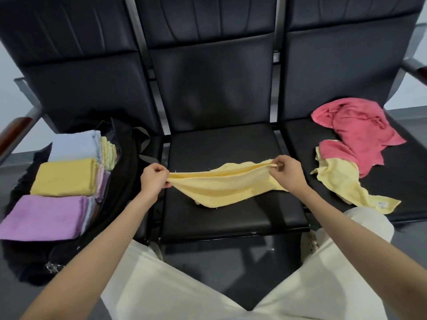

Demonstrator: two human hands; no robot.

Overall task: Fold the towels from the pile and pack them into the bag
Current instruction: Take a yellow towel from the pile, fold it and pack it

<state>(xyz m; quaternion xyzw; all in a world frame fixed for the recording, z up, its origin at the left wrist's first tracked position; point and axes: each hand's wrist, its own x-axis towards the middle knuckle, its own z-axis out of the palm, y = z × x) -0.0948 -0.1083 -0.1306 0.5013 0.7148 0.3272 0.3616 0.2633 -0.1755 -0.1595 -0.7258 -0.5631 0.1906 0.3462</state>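
1. Our left hand (pixel 154 180) and right hand (pixel 287 173) each pinch an end of the yellow towel (pixel 225 188), sagging onto the middle seat (pixel 231 218).
2. We keep its edges level and taut before folding.
3. The bag (pixel 122 162) waits left, the pile (pixel 355 132) right.

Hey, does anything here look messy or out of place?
Only the unfolded pile: a pink towel lies crumpled on the right seat, and a yellow one under it droops over the front edge. The bag's stacks look tidy.
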